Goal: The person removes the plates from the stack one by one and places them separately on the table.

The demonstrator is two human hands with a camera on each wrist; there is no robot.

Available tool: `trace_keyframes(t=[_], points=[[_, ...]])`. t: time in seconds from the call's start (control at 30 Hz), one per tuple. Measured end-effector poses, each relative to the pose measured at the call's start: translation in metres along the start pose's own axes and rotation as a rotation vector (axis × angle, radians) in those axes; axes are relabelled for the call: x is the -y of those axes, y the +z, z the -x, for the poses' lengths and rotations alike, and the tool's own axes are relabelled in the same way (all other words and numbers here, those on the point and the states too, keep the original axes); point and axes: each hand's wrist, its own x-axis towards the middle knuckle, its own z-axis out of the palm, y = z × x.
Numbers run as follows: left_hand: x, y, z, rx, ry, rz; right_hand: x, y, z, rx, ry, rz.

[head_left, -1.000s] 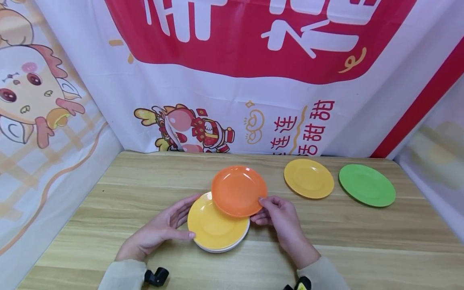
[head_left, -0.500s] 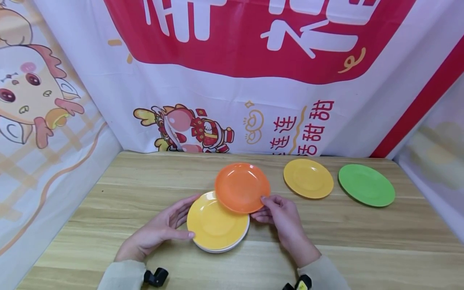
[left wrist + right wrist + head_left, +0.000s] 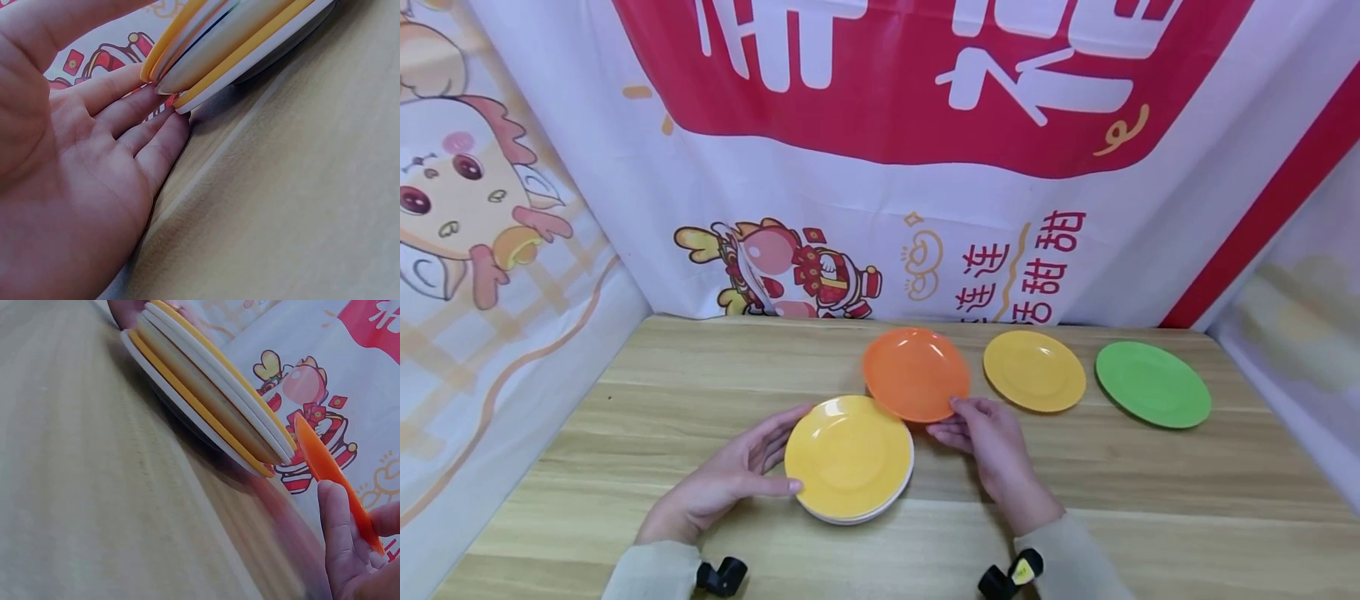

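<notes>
In the head view my right hand [image 3: 996, 454] pinches the near right rim of an orange plate [image 3: 917, 372], thumb on top and fingers beneath. That plate is held just behind a stack of plates with a yellow plate [image 3: 848, 454] on top. My left hand [image 3: 726, 483] holds the left side of the stack, its thumb at the front rim and its fingers round the back. Side-on in the right wrist view, the stack [image 3: 206, 394] shows yellow and white rims, and the orange plate [image 3: 328, 459] is tilted beside it.
At the back right of the wooden table [image 3: 1112, 500] lie a yellow plate [image 3: 1034, 371] and, to its right, a green plate [image 3: 1153, 384]. A printed cloth backdrop [image 3: 880, 192] stands along the table's back edge. Black camera mounts [image 3: 722, 576] sit at both wrists.
The orange plate has slid back and to the right in my right hand, off the top of the stack, so the upper yellow plate now shows whole. My left hand has stayed put.
</notes>
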Motion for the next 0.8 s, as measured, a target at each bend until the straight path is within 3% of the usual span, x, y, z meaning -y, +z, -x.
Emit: trace_keyframes(t=[0.27,0.8], points=[[0.000,0.001,0.001,-0.015,-0.004,0.001,0.009,-0.006,-0.014,-0.037,0.029,0.024],[0.002,-0.001,0.000,-0.011,0.001,0.002,0.014,0.005,-0.028,-0.065,0.056,0.076]])
